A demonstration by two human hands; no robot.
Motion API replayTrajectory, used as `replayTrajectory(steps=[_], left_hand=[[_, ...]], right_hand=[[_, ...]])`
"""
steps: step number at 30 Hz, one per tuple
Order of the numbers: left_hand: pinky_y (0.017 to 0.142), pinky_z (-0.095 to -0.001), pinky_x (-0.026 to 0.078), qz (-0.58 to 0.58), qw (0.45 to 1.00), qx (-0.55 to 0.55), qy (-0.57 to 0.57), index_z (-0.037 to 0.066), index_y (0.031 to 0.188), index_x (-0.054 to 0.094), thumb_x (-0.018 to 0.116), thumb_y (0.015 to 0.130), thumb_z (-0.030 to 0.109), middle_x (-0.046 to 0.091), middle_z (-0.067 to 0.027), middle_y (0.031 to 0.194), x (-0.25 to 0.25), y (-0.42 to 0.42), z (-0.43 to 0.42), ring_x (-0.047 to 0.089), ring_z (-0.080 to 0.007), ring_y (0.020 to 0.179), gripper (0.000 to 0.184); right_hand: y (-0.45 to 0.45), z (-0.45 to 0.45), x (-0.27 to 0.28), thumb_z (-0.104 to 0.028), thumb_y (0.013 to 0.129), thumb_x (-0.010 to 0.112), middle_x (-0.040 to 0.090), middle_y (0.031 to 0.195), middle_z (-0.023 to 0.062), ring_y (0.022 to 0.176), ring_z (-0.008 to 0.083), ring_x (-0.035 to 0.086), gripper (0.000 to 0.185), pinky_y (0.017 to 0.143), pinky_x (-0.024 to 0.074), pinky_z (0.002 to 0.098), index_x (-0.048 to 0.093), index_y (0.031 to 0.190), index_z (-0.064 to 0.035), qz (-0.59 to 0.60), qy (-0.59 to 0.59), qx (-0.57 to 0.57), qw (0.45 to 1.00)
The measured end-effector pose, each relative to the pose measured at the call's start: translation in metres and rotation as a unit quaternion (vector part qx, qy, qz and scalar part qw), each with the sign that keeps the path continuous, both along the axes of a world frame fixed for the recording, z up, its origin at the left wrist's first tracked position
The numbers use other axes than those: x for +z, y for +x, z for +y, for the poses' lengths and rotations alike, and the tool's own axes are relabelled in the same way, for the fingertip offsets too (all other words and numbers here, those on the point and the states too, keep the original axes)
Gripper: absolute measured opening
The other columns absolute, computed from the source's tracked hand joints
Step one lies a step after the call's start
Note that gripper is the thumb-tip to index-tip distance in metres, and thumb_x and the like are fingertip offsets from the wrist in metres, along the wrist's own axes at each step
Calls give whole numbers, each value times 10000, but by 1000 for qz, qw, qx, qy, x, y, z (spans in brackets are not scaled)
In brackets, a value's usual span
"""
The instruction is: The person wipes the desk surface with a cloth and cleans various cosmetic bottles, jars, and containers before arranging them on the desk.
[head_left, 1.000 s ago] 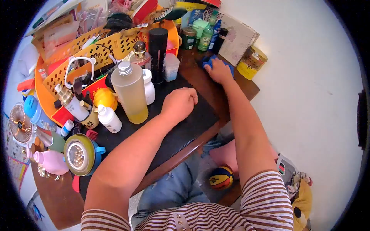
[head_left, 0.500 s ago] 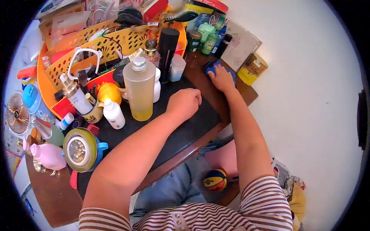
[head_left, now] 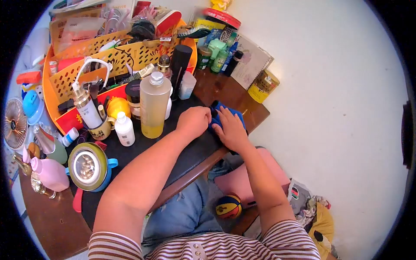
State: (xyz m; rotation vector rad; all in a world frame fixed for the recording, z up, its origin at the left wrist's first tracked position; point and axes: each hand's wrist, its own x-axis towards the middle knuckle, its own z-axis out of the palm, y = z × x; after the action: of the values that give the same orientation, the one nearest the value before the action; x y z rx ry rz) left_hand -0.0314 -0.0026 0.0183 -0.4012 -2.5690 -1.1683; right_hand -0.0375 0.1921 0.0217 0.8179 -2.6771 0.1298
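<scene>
On the table's right end, my right hand (head_left: 232, 131) lies over a bunched blue cloth (head_left: 239, 116) and holds it against the surface, fingers stretched across it. A small black part shows at the cloth's left edge; I cannot make out what it is. Right beside it, my left hand (head_left: 194, 123) is closed in a fist over the black mat (head_left: 182, 151); its fingertips are hidden, so anything inside does not show. A tall bottle of yellowish liquid (head_left: 154, 106) stands upright to the left of that fist. Behind it are a black cylinder bottle (head_left: 180, 65) and a small pale bottle (head_left: 187, 85).
An orange perforated basket (head_left: 93, 50) full of toiletries fills the back left. A white bottle (head_left: 125, 130), a lidded blue cup (head_left: 102, 180) and a pink bottle (head_left: 50, 174) stand nearer. A yellow-labelled jar (head_left: 263, 86) and a spiral notebook (head_left: 251, 60) are at the back right.
My right hand has drawn the blue cloth back toward me and leftward, from the far corner to beside my left hand. My left fist remains closed. The view has shifted slightly.
</scene>
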Motion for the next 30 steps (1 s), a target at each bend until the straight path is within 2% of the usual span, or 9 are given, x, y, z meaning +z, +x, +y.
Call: replayTrajectory(steps=[6, 8, 15, 18, 21, 25, 30], left_hand=[[762, -473, 525, 31, 999, -2, 8, 100, 782, 694, 539, 850, 103, 700, -127, 909, -2, 1, 1, 667, -361, 874, 168], [770, -480, 521, 16, 1000, -13, 20, 61, 812, 672, 526, 828, 67, 689, -156, 897, 1, 3, 0, 661, -375, 876, 147], [770, -478, 520, -3, 1000, -11, 8, 63, 822, 676, 518, 829, 65, 690, -152, 896, 1, 0, 1, 661, -374, 880, 158], [763, -466, 524, 19, 1000, -9, 3, 96, 786, 694, 523, 845, 88, 699, -128, 902, 1, 1, 2, 669, -352, 866, 182], [771, -481, 519, 1, 1000, -8, -6, 65, 830, 679, 507, 837, 64, 688, -154, 907, 3, 1, 2, 660, -376, 883, 171], [771, -481, 519, -9, 1000, -12, 0, 62, 830, 678, 503, 840, 65, 690, -154, 913, 5, 1, 1, 660, -377, 886, 175], [775, -480, 520, -14, 1000, -4, -12, 62, 830, 678, 503, 843, 69, 688, -156, 907, 5, 0, 2, 661, -373, 883, 176]], right_hand=[[-32, 0, -5, -415, 990, 526, 437, 1517, 201, 1424, 365, 388, 597, 1148, 310, 548, 472, 1441, -27, -13, -25, -4, 1000], [-61, -2, -7, -434, 992, 517, 439, 1519, 195, 1422, 365, 392, 606, 1148, 309, 552, 471, 1444, -32, -12, -19, -25, 999], [-154, -10, -7, -479, 986, 503, 443, 1516, 193, 1413, 367, 402, 625, 1139, 318, 571, 479, 1442, -52, -24, -31, -46, 998], [-181, -14, -9, -499, 983, 495, 451, 1510, 186, 1418, 354, 400, 629, 1140, 319, 568, 485, 1438, -65, -28, -30, -61, 997], [-205, -17, -2, -549, 988, 429, 427, 1541, 155, 1434, 324, 384, 676, 1155, 302, 562, 450, 1475, -80, -65, -17, -98, 993], [-216, -22, -4, -548, 995, 405, 415, 1551, 148, 1433, 320, 383, 677, 1168, 285, 555, 434, 1493, -90, -47, -19, -149, 988], [-209, -18, -8, -545, 997, 407, 420, 1544, 158, 1424, 334, 393, 672, 1162, 293, 560, 449, 1478, -77, -28, -11, -141, 990]])
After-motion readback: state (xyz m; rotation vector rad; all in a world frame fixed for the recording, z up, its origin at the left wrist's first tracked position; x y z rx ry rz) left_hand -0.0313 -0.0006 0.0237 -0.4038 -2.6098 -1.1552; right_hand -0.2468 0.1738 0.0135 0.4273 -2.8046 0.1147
